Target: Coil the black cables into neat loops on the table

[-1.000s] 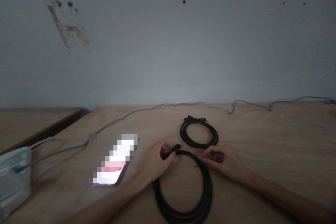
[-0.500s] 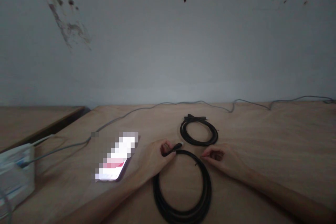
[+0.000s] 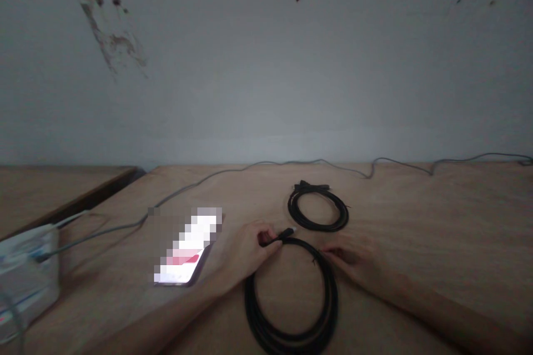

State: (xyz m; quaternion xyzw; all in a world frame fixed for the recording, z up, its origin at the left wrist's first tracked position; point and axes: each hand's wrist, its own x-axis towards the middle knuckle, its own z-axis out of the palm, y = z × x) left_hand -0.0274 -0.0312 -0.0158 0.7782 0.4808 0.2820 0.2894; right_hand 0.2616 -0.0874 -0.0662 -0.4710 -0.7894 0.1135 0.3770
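Note:
My left hand [image 3: 250, 252] grips the black plug end [image 3: 286, 234] of a large coiled black cable [image 3: 291, 339], at the top of the coil. My right hand [image 3: 347, 258] lies at the coil's upper right, its blurred fingertips against the cable. A smaller coil of black cable [image 3: 318, 227] lies just beyond, apart from both hands, with its connectors at the far side.
A smartphone [image 3: 187, 247] with a pixelated screen lies left of my left hand on the wooden table [image 3: 395, 205]. A thin grey cable [image 3: 266, 164] runs along the far edge to a white package [image 3: 27, 272] at the left. Another tabletop [image 3: 54, 188] lies beyond that, and a stained wall rises behind.
My right hand sits slightly lower on the large coil. The left hand still holds the plug, and the whole view has drifted slightly.

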